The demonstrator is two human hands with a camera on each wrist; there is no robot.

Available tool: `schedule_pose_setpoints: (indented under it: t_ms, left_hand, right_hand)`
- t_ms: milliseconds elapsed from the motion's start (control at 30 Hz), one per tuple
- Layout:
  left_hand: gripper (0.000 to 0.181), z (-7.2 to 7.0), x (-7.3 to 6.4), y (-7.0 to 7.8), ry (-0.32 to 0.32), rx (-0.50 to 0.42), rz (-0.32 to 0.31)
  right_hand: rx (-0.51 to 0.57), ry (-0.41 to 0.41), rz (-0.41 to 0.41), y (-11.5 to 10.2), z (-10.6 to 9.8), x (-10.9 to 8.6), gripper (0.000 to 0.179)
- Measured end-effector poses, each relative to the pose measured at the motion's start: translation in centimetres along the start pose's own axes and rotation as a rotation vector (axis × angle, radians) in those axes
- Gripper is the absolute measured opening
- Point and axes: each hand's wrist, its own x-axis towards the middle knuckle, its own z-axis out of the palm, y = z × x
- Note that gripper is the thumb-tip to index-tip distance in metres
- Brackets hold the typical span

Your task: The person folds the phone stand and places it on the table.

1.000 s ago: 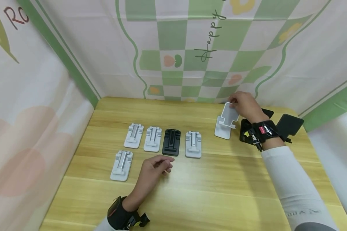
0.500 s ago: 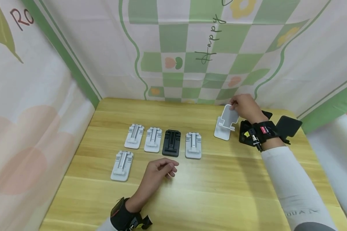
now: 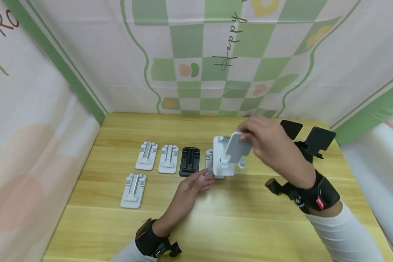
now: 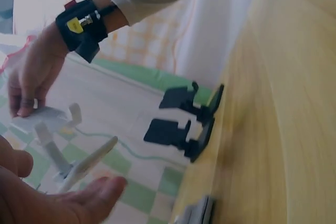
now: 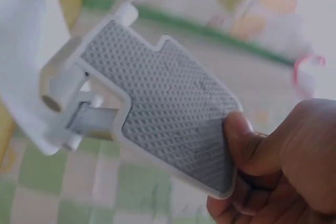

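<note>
My right hand pinches the top panel of an unfolded white phone stand between thumb and fingers, holding it up over the table. In the right wrist view, the panel shows a grey textured pad, with the thumb on its corner. My left hand reaches to the stand's lower left side, fingertips right at the base edge. The left wrist view has the stand's base between the spread thumb and fingers of this hand. A folded white stand lies partly hidden behind the held one.
Left of it lie a folded black stand and two folded white stands in a row. Another folded white stand lies nearer the front left. Two unfolded black stands stand at the back right. A patterned curtain hangs behind the table.
My right hand has lifted the unfolded white stand from the table's right side and carried it left. My left hand has moved right and slightly up to meet it.
</note>
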Motion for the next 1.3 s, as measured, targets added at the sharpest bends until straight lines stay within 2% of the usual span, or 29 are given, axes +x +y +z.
schedule_pose_setpoints:
  t_ms: [100,233,433,633,733,800,867,933,1000,1133,1300]
  left_hand:
    - [0.054,0.6,0.0,0.2,-0.022,-0.059,-0.024]
    - [0.048,1.1,0.0,0.2,-0.032,-0.108,-0.083]
    - [0.038,1.2,0.0,0.2,0.009,-0.096,-0.170]
    - [0.039,0.9,-0.2,0.4,0.025,-0.091,-0.169]
    - [0.040,0.8,-0.3,0.6,0.029,-0.114,-0.157]
    - [0.041,0.8,-0.3,0.8,0.029,-0.138,-0.153]
    - [0.041,0.7,-0.3,1.0,0.021,-0.168,-0.148]
    - [0.041,0.6,-0.3,1.1,0.012,-0.191,-0.150]
    - [0.041,0.6,-0.3,1.1,0.001,-0.210,-0.154]
    - [0.044,0.6,-0.3,1.2,-0.018,-0.255,-0.165]
    - [0.045,0.6,-0.3,1.1,-0.033,-0.296,-0.173]
  right_hand:
    - [0.018,-0.030,-0.040,-2.3,0.2,-0.8,0.008]
    - [0.036,-0.059,-0.034,-3.9,0.7,-1.8,0.009]
    - [0.073,-0.057,-0.011,-4.5,1.4,-2.5,0.011]
    - [0.141,-0.019,0.018,-4.2,1.6,-2.9,0.016]
    - [0.238,-0.021,0.080,-3.7,2.0,-3.3,0.039]
    - [0.357,-0.038,0.128,-3.3,2.5,-3.7,0.056]
    - [0.501,-0.059,0.182,-3.0,3.3,-4.2,0.065]
    - [0.613,-0.057,0.217,-2.8,4.3,-4.7,0.062]
    - [0.671,-0.038,0.239,-2.7,5.2,-5.1,0.056]
    - [0.687,0.008,0.249,-2.2,6.4,-5.5,0.050]
    - [0.739,0.047,0.208,-1.5,7.2,-5.7,0.051]
